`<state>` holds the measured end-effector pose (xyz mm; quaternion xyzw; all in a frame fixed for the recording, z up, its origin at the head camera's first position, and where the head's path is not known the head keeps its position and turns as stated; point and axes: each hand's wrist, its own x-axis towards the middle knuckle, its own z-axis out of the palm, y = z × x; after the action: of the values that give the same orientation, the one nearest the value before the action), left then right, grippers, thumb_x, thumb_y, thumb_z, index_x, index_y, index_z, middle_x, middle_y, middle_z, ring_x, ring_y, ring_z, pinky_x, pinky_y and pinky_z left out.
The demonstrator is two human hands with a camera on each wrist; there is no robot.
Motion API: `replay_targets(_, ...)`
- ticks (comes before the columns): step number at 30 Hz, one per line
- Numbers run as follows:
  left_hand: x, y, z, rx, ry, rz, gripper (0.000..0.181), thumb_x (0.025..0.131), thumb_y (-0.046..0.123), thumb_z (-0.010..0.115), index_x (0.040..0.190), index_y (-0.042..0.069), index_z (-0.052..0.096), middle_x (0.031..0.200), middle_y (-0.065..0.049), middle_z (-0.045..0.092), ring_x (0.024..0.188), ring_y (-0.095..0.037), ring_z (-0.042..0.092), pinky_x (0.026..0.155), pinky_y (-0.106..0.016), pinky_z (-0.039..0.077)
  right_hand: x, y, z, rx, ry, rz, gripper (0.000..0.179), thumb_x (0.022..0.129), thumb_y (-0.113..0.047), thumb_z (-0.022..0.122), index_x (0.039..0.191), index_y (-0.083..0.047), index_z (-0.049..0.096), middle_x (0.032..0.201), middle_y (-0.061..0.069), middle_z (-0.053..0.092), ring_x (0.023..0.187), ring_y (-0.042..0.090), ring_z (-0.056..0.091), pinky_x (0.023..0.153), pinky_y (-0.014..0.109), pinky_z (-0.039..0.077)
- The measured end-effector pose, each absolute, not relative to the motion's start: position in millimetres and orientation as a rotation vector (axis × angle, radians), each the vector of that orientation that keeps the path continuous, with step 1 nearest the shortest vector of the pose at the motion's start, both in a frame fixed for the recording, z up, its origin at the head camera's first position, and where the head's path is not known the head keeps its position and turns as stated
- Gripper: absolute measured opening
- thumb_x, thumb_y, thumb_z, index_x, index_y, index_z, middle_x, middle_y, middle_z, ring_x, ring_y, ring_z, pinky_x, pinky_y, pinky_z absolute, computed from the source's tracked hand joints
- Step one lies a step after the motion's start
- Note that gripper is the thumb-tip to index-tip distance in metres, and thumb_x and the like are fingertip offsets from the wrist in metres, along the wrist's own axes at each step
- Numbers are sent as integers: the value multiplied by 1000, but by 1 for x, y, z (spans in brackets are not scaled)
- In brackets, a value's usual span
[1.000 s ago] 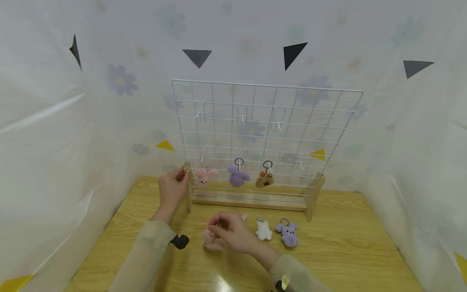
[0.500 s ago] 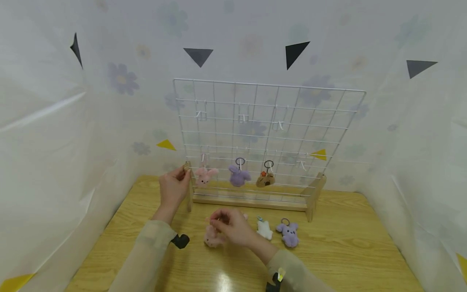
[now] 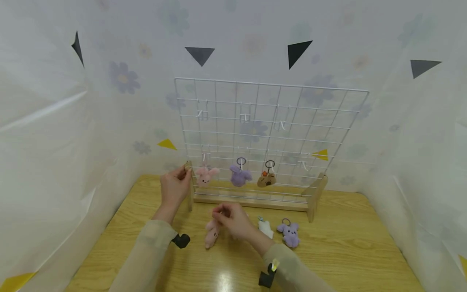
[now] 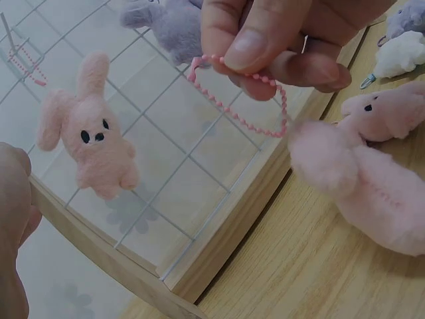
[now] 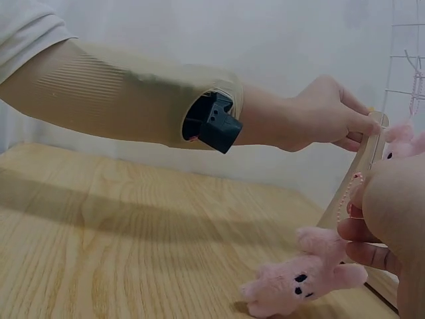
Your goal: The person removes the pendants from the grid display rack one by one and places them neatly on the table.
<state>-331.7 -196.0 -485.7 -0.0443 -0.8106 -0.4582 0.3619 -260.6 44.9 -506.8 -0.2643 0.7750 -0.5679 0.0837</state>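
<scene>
My right hand (image 3: 237,223) pinches a pink bead chain (image 4: 247,124) between thumb and fingers. From the chain dangles a pink plush bunny keychain (image 3: 211,235), tilted, its body close over the wooden tabletop; the right wrist view shows its face. My left hand (image 3: 175,188) grips the top of the left wooden upright (image 3: 190,196) of a stand with a white wire grid. On the grid's lower hooks hang another pink bunny keychain (image 3: 205,177), a purple plush keychain (image 3: 238,177) and a brown animal keychain (image 3: 266,180).
On the table (image 3: 346,243), right of my right hand, lie a white plush keychain (image 3: 265,229) and a purple one (image 3: 290,236). Another pink plush (image 4: 388,111) lies there, largely hidden in the head view. Bare white hooks (image 3: 280,125) sit higher on the grid.
My right hand has risen slightly and moved forward toward the stand, drawing the pink bunny up by its chain so it hangs more upright. The left hand keeps its place on the upright.
</scene>
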Motion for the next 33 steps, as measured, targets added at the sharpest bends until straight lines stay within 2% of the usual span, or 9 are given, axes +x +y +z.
replay_targets(3,-332,-196,-486,-109,-2092,-1182,21,96,8,79,111,-7,78,94,-21,78,76,-30,79,63,-17,59,-263,44,-509,-779,2307,-1703,14,106,-9,67,109,2,74,94,4,74,77,15,68,68,31,62)
replay_targets(6,-332,-195,-485,-100,-2101,-1192,22,96,9,79,112,-7,78,95,-20,78,77,-29,79,64,-17,59,-265,43,-511,-763,2319,-1703,14,106,-9,67,109,3,74,92,4,74,76,13,67,66,28,60)
replay_targets(10,-331,-195,-484,-95,-2104,-1195,22,96,9,79,112,-7,78,96,-20,78,78,-29,79,64,-15,58,-268,41,-515,-751,2354,-1692,15,106,-11,68,108,2,74,92,5,74,74,12,65,62,22,55)
replay_targets(15,-331,-194,-483,-90,-2108,-1205,22,96,8,79,113,-7,78,96,-21,78,79,-30,79,65,-10,55,-273,38,-521,-735,2346,-1704,14,105,-9,68,109,3,74,95,10,75,77,18,68,63,22,56)
replay_targets(19,-331,-194,-483,-87,-2112,-1202,22,97,8,79,113,-7,78,97,-21,78,79,-29,79,65,-17,59,-277,35,-525,-690,2330,-1708,17,105,-10,68,111,5,73,94,10,75,78,23,70,64,23,57)
replay_targets(24,-330,-194,-483,-83,-2114,-1201,23,97,9,79,113,-6,78,97,-21,78,79,-28,79,66,-30,64,-282,31,-530,-646,2315,-1721,17,105,-10,69,110,6,73,90,7,74,74,20,69,63,26,58)
replay_targets(33,-329,-194,-483,-73,-2106,-1198,23,95,8,80,112,-8,78,97,-21,78,80,-31,79,66,-30,64,-289,28,-537,-556,2275,-1756,16,104,-8,69,108,7,73,86,8,72,69,15,66,58,22,56)
